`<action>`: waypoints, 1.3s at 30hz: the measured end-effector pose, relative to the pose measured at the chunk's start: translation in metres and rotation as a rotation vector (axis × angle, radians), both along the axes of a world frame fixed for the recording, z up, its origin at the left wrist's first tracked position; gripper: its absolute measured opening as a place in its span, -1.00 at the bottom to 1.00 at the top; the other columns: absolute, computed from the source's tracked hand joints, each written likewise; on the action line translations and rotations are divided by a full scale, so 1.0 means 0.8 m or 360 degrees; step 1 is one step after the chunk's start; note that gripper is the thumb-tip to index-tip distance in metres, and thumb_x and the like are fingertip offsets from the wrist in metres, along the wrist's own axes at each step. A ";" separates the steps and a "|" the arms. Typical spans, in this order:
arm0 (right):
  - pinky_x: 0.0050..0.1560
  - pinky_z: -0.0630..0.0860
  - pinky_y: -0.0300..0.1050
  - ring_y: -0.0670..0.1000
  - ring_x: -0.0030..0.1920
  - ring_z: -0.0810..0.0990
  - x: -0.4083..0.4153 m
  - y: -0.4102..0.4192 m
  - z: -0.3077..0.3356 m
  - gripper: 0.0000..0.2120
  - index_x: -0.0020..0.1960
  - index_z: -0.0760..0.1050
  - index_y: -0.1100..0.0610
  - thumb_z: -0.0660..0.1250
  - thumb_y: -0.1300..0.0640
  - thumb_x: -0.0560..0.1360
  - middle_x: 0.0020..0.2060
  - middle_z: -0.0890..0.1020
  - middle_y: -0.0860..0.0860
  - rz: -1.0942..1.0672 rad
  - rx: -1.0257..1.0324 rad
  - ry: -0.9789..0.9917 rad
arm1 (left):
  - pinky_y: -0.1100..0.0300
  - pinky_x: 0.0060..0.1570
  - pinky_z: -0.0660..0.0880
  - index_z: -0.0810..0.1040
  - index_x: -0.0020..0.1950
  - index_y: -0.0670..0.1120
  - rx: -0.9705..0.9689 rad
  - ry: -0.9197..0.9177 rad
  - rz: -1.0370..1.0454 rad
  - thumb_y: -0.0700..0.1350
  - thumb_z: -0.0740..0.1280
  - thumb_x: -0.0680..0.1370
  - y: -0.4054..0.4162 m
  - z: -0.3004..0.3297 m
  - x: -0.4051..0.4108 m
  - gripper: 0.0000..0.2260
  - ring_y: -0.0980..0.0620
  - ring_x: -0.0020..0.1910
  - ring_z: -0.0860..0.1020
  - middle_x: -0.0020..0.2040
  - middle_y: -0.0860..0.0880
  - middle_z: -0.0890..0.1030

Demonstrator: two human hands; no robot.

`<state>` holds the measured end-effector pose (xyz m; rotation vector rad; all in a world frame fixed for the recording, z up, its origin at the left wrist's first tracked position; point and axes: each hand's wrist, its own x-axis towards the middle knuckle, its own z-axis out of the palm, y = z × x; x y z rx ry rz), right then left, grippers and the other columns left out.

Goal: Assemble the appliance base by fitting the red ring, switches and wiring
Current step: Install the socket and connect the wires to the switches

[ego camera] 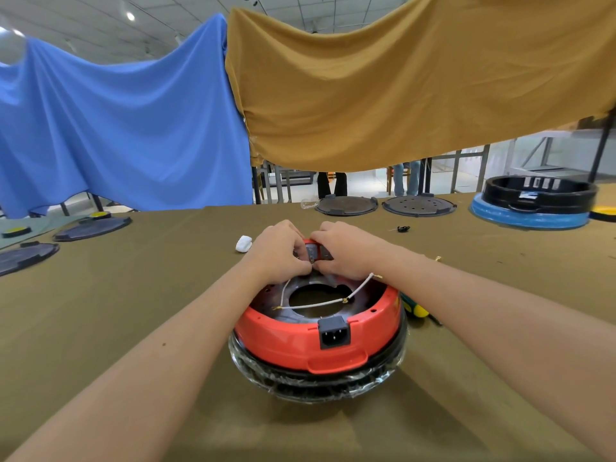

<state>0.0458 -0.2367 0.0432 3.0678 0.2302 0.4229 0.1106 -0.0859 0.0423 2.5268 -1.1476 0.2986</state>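
Head view: both hands, left (278,250) and right (346,250), with grip closed pinching switch (315,251) at far rim of red ring (300,341), white wire (320,305) trailing toward body just below fingers, both hands equally near, switch lying crosswise between them.
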 end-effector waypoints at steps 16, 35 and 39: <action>-0.10 0.26 -0.12 0.14 0.01 0.52 0.006 0.003 -0.004 -0.70 0.17 0.46 0.19 0.21 -0.02 0.59 0.07 0.51 0.14 0.0070 -0.0271 -0.0126 | -0.03 0.13 0.46 0.59 -0.25 0.03 0.0089 -0.0017 -0.0136 -0.09 0.45 0.47 0.007 0.005 0.005 -0.88 -0.03 0.05 0.51 0.04 0.03 0.46; 0.08 0.34 -0.07 0.11 0.14 0.43 0.006 0.001 -0.006 -0.64 0.24 0.40 0.16 0.27 -0.04 0.55 0.13 0.45 0.10 0.0051 -0.0076 -0.0007 | 0.28 -0.07 0.26 0.55 -0.30 0.11 0.0062 0.0005 -0.0197 -0.10 0.46 0.46 0.006 0.000 0.016 -0.82 0.11 0.04 0.41 0.08 0.11 0.42; 0.02 0.28 -0.11 0.12 0.12 0.44 0.006 0.001 -0.007 -0.65 0.23 0.41 0.17 0.24 -0.03 0.57 0.12 0.45 0.11 0.0050 -0.0096 -0.0012 | 0.45 -0.20 0.20 0.55 -0.29 0.13 0.0073 0.0002 -0.0191 -0.07 0.45 0.48 0.006 -0.002 0.019 -0.82 0.14 0.05 0.39 0.09 0.13 0.40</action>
